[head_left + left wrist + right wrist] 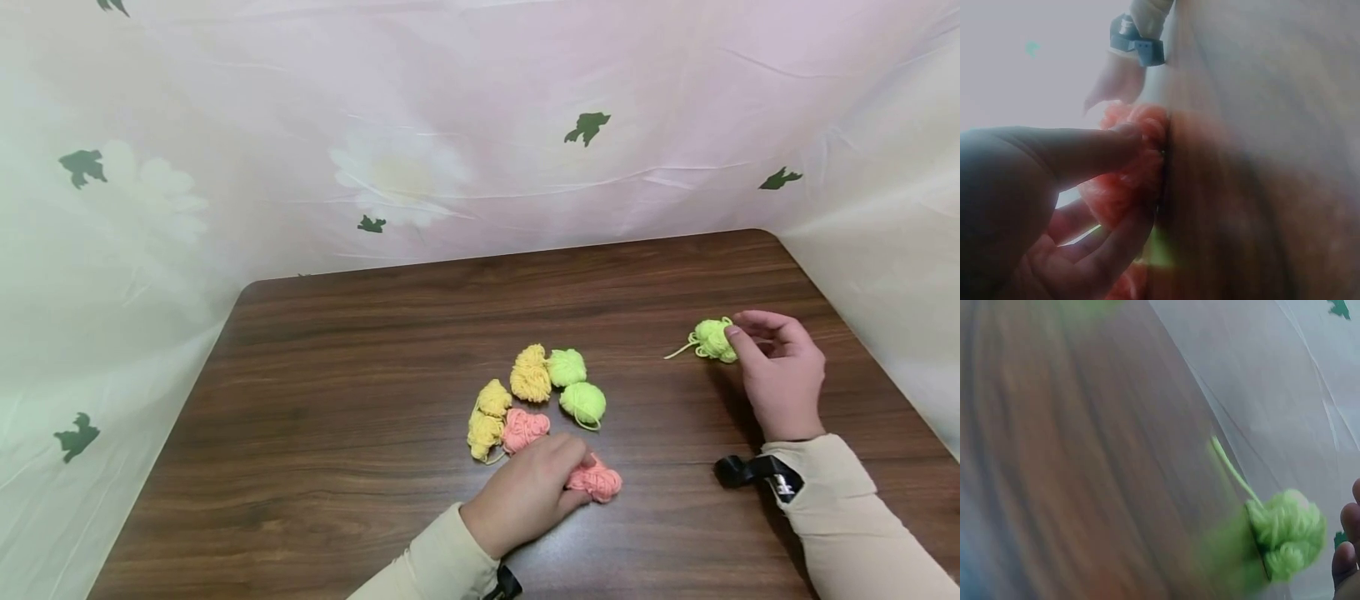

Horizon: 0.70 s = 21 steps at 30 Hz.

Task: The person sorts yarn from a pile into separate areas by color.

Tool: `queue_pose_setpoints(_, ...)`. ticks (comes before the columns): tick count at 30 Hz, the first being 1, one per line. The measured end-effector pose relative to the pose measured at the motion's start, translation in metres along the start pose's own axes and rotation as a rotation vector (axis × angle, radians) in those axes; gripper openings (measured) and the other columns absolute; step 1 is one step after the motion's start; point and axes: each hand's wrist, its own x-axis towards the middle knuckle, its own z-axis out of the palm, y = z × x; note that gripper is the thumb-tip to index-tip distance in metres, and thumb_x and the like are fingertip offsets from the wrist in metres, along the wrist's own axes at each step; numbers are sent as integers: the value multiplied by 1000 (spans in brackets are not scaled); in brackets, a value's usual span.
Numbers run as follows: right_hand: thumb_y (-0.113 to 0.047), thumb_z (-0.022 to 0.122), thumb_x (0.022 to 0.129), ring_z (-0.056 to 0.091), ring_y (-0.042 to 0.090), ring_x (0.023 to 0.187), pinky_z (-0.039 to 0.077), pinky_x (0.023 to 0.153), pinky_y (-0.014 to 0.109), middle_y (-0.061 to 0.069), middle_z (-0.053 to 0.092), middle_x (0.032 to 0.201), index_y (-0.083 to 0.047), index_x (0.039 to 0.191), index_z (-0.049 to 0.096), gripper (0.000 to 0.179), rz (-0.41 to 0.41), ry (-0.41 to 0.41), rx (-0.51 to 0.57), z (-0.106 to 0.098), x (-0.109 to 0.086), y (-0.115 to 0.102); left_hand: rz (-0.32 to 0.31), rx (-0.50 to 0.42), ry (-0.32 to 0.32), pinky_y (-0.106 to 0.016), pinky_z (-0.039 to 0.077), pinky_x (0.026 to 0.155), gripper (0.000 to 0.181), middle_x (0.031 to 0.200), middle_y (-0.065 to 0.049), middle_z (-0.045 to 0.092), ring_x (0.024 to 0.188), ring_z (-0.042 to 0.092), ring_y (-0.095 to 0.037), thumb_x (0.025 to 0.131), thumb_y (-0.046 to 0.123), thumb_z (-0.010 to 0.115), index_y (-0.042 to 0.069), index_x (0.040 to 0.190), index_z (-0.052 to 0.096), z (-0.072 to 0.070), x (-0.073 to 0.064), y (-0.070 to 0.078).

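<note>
A pink ball of yarn is pinched between the thumb and fingers of my left hand, low over the table near its front middle. The left wrist view shows the thumb lying across this pink yarn. Over on the right, my right hand is beside a light green ball of yarn with a loose tail pointing left. In the right wrist view a gap shows between that green ball and the fingertips. The right fingers are loosely bent and hold nothing.
Just beyond the left hand is a cluster: a second pink ball, yellow balls and two green balls. All lie on a dark wooden table. A floral cloth hangs along the back and sides.
</note>
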Motion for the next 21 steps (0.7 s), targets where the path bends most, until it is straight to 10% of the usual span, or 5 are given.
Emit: queue_pose_setpoints(21,-1,74,88,59,7,88,46,72,14,-12,68,97,3,110,67,23,-86,-272,5,32,-40,-22,-8,9,-12,-16,47,85,30,104,8,64,96,60,-2,90,31,76,17,111,62,-2,0,1)
